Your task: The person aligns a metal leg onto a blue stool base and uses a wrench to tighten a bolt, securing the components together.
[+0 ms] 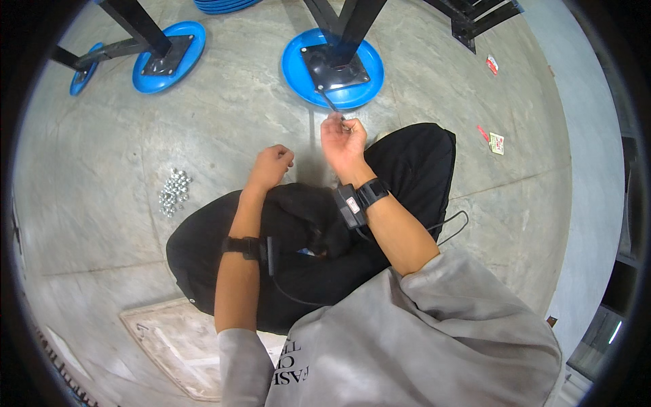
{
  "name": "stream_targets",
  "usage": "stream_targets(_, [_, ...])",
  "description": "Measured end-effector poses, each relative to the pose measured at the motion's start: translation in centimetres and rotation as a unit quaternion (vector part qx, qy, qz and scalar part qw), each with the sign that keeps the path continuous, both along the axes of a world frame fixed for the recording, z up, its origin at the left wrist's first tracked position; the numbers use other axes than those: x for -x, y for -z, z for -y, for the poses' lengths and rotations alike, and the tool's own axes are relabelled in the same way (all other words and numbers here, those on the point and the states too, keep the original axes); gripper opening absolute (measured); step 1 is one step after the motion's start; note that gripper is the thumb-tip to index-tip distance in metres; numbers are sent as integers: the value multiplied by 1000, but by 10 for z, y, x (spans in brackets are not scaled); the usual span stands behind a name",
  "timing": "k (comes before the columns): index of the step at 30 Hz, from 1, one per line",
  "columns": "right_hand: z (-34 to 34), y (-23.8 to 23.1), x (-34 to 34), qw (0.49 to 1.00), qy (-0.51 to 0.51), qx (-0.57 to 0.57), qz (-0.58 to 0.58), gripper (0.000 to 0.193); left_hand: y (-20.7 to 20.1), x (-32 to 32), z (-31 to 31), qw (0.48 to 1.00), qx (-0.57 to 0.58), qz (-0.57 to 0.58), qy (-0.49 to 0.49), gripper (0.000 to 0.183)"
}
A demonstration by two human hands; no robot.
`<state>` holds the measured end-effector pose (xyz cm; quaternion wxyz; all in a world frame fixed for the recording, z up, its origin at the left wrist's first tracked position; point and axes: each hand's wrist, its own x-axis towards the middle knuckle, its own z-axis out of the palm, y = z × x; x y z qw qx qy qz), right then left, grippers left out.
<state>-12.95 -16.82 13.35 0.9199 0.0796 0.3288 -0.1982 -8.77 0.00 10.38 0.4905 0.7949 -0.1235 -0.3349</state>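
Observation:
My right hand is closed around the end of a thin dark rod-shaped tool, its fingers a little blurred. The tool's far end meets a bolt at the near corner of a black square plate. That plate lies on a round blue disc and carries slanting black metal legs. Lower and to the left, my left hand hovers by my knee with its fingers curled in. Whatever those fingers may hold is hidden.
A pile of small shiny metal nuts lies on the concrete floor at left. Another blue disc with a black leg stands farther left, and stacked blue discs show at the top. Wrappers lie at right. A pale board is at lower left.

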Motion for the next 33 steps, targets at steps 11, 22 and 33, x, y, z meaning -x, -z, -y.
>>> stream_targets(11, [1,22,-9,999,40,-17,-5,10,7,0,0,1000,-9,9,10,30])
stream_targets(22, [-20,24,3,998,-18,-65,-18,8,7,1,-2,1000,-13,4,6,30])
stream_targets(33, [-17,36,3,992,-84,-90,24,34,-1,1,-2,1000,-7,7,17,24])
